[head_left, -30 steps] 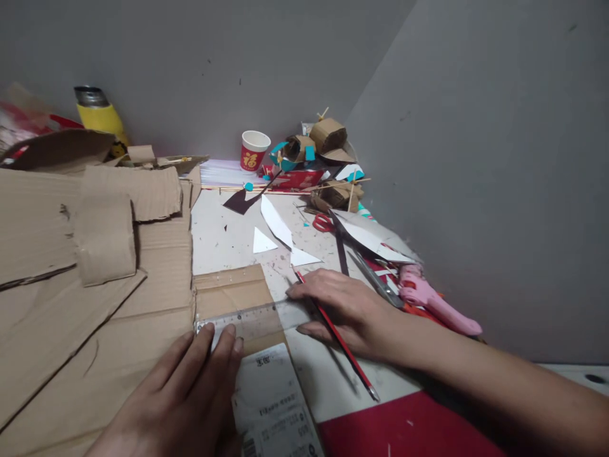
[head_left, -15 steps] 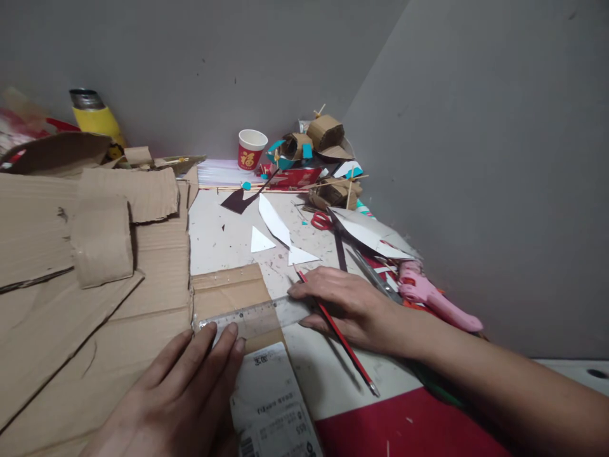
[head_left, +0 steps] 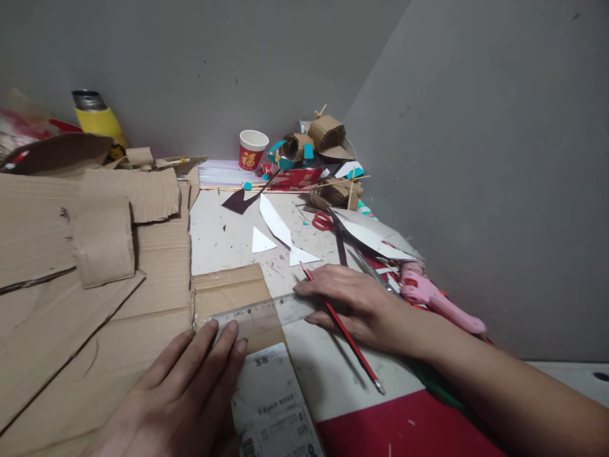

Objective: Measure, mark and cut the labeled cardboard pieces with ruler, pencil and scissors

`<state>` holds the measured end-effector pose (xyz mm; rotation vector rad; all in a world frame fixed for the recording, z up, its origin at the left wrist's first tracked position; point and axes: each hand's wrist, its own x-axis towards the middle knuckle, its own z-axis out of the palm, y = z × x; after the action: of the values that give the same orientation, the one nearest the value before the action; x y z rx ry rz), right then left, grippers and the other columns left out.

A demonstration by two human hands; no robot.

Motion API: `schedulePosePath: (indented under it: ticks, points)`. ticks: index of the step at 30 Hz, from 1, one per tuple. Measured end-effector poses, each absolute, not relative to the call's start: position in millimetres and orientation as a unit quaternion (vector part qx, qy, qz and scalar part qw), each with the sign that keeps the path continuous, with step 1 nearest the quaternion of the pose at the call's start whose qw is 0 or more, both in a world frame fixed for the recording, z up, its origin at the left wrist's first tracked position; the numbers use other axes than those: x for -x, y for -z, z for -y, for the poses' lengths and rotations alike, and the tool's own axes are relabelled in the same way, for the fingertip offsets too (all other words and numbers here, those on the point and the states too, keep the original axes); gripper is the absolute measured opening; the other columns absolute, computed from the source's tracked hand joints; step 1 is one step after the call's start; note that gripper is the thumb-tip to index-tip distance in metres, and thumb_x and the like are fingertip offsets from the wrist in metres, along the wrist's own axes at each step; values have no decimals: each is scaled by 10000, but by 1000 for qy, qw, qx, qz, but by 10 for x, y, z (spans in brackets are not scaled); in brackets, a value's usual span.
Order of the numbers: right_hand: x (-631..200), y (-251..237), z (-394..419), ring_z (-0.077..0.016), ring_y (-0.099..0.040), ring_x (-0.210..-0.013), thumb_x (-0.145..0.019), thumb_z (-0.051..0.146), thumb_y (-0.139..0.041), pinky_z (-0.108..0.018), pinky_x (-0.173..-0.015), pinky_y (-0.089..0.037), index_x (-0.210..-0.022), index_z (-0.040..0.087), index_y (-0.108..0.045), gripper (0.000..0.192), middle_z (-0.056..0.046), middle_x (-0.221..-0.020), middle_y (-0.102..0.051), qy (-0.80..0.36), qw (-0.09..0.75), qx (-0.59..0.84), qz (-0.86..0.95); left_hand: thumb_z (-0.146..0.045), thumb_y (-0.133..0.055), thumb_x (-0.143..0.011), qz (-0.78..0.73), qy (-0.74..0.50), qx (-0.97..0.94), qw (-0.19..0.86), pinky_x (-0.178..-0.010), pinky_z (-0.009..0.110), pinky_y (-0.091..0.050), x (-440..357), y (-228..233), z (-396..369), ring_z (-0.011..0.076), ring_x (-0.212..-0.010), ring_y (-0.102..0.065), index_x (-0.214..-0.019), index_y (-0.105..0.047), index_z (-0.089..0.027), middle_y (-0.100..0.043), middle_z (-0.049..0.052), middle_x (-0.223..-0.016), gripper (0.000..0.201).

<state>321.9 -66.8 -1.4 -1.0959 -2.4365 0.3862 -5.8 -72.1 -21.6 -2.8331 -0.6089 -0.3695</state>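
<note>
A clear plastic ruler [head_left: 261,311] lies slanted across a small cardboard piece [head_left: 233,284]. My left hand [head_left: 176,393] is laid flat with fingers stretched, its fingertips at the ruler's left end and on the cardboard. Between thumb and fingers, my right hand [head_left: 354,304] grips the ruler's right end. A red and black pencil [head_left: 351,343] is tucked in the same hand, slanting down toward the table's front. The cardboard continues under my left hand and bears a white printed label [head_left: 273,397]. My left thumb is hidden.
Large cardboard sheets [head_left: 162,260] cover the left side. White paper scraps [head_left: 273,219], red-handled scissors [head_left: 323,221] and a pink glue gun [head_left: 435,298] lie beyond my right hand. A red paper cup [head_left: 252,152], cardboard models [head_left: 326,134] and a yellow bottle [head_left: 98,120] stand along the wall.
The ruler has slid slightly to the right with my right hand and the pencil. My left hand has stayed nearly in place.
</note>
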Motion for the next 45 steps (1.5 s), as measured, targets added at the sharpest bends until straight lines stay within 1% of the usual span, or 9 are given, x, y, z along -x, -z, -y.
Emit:
schedulePosePath:
  ticks: [7, 14, 18, 23, 31, 35, 37, 40, 45]
  points:
    - [-3285, -51, 674, -223, -621, -975, -956, 286, -599, -384, -855, -530, -1198, 184, -597, 263, -103, -996, -677, -117, 201, 418, 878, -467, -521, -911, 215, 121, 963, 110, -1054, 358, -404, 56, 246, 718, 255, -1314, -483, -1401, -515, -200, -587, 64, -1412, 558]
    - [-3342, -140, 679, -222, -624, -915, -948, 252, -608, -367, -796, -535, -1158, 179, -615, 222, -99, -968, -678, -111, 159, 430, 882, -487, -503, -927, 212, 119, 964, 110, -1012, 360, -445, 42, 217, 709, 257, -1249, -541, -1361, -565, -196, -627, 74, -1362, 527]
    - [-3297, -93, 691, -232, -616, -985, -943, 270, -623, -389, -847, -533, -1231, 176, -582, 306, -116, -1030, -671, -129, 170, 421, 881, -501, -499, -928, 211, 120, 965, 102, -976, 346, -469, 18, 165, 691, 243, -1210, -574, -1326, -600, -204, -647, 52, -1342, 507]
    - [-3206, 2, 671, -225, -619, -1029, -948, 219, -617, -408, -927, -509, -1239, 151, -572, 302, -124, -1060, -687, -145, 214, 364, 895, -396, -572, -873, 213, 116, 966, 87, -1016, 332, -433, 33, 101, 683, 226, -1258, -533, -1374, -554, -216, -590, 4, -1416, 533]
    - [-3256, -41, 677, -214, -618, -973, -956, 206, -587, -376, -849, -524, -1207, 150, -616, 258, -114, -1008, -692, -151, 202, 374, 893, -312, -622, -788, 248, 76, 964, 63, -1037, 364, -396, -45, 18, 734, 248, -1257, -508, -1397, -521, -184, -542, -13, -1464, 631]
    - [-3309, -59, 687, -217, -606, -979, -953, 189, -585, -365, -839, -519, -1198, 142, -628, 253, -117, -1006, -683, -159, 187, 381, 892, -393, -588, -848, 240, 72, 964, 85, -1020, 383, -366, -89, 34, 763, 267, -1224, -511, -1414, -506, -185, -498, 0, -1502, 609]
    - [-3335, -63, 689, -217, -599, -983, -954, 187, -583, -366, -847, -514, -1204, 142, -627, 258, -117, -1013, -676, -160, 180, 384, 891, -517, -546, -882, 245, 77, 962, 97, -994, 399, -358, -125, 73, 775, 280, -1175, -526, -1365, -565, -197, -547, 5, -1461, 579]
    - [-3360, -66, 690, -215, -594, -978, -958, 194, -575, -368, -851, -509, -1209, 147, -621, 260, -113, -1012, -670, -159, 172, 389, 891, -668, -564, -820, 266, 80, 955, 102, -978, 419, -333, -191, 153, 784, 298, -1126, -528, -1276, -645, -189, -641, 38, -1353, 666]
    - [-3378, -53, 683, -207, -591, -975, -959, 186, -569, -357, -844, -507, -1202, 156, -622, 251, -105, -1017, -669, -157, 165, 389, 893, -657, -544, -834, 220, 107, 962, 117, -1017, 398, -276, -260, 252, 752, 272, -1128, -517, -1178, -699, -132, -700, 109, -1238, 647]
